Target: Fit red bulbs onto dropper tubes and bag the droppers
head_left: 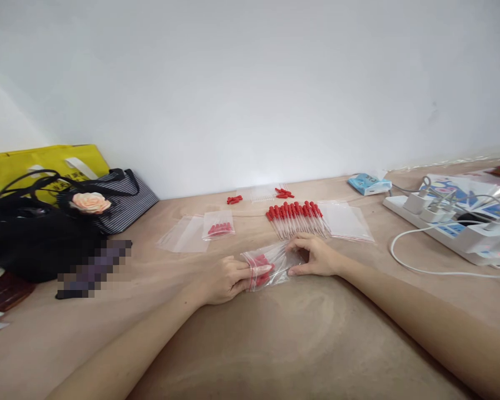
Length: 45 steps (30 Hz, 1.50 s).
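Observation:
A clear zip bag (281,272) with red-bulbed droppers inside lies low over the table between my two hands. At its red-striped mouth, my left hand (229,280) grips the bag, with fingers stretched over or into the opening; which of these, I cannot tell. My right hand (314,256) is curled round the bag's other end, thumb below and fingers above. Just beyond it, a row of droppers (295,219) with red bulbs and clear stems lies side by side. Another bag (219,225) holding red-bulbed pieces rests on flat zip bags (183,233) to the left.
More flat bags (345,222) lie right of the droppers. Small piles of red bulbs (234,199) and clear stems sit near the wall. A power strip (445,230) with chargers and a white cable is at right, below a blue packet (369,184). Bags (127,194) crowd the left.

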### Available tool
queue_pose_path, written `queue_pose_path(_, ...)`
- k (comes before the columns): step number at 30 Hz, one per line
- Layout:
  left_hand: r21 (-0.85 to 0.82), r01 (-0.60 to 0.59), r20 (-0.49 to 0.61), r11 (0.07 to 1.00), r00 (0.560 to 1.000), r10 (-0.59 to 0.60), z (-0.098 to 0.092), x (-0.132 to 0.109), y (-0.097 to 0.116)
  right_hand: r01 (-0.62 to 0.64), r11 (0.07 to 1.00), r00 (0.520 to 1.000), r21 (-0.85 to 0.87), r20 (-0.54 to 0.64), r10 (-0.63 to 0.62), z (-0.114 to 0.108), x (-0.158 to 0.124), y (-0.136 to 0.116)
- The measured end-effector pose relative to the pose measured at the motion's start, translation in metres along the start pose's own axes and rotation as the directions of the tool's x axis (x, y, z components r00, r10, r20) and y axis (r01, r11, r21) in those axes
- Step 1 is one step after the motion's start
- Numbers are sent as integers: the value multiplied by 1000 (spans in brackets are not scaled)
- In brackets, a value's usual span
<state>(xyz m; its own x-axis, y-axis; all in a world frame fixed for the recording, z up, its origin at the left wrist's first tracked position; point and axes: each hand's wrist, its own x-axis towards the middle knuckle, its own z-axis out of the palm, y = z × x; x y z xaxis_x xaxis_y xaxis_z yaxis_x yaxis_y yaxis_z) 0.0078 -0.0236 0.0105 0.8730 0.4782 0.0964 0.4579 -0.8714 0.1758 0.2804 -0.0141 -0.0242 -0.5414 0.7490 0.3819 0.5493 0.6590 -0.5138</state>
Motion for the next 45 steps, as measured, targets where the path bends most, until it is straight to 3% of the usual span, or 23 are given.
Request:
queue_pose_path(6,-3,-7,-21,1000,1000,7,2,1,-3,44,999,999,22,3,-44,0,0,-1)
queue_pose_path(14,-150,26,-97,988,994,-41,6,-3,-6,97,995,995,24,-9,-96,0,0,-3)
queue_pose_path(22,-73,247,-170,966,952,-256,9,-3,-7,106,994,994,17,11,-106,-1,1,-4)
queue_pose_path(25,-106,266,-190,958,940,-282,8,-2,-5,149,988,988,28,33,-150,-1,1,-5)
queue_pose_path(28,-177,288,-275,941,904,-328,10,-3,-6,198,979,978,47,62,-200,-1,1,-7)
queue_pose_path(33,-323,376,-399,868,777,-486,15,-6,-12,161,986,984,43,65,-163,-1,0,-10)
queue_pose_path(35,-368,354,-372,860,791,-485,14,-7,-14,133,991,989,29,54,-134,-1,-1,-11)
queue_pose_path(39,-433,298,-252,851,866,-431,12,-4,-16,134,991,989,20,68,-135,-2,0,-11)
queue_pose_path(45,-459,371,-236,807,825,-513,13,2,-12,184,982,979,44,84,-187,-1,0,-9)
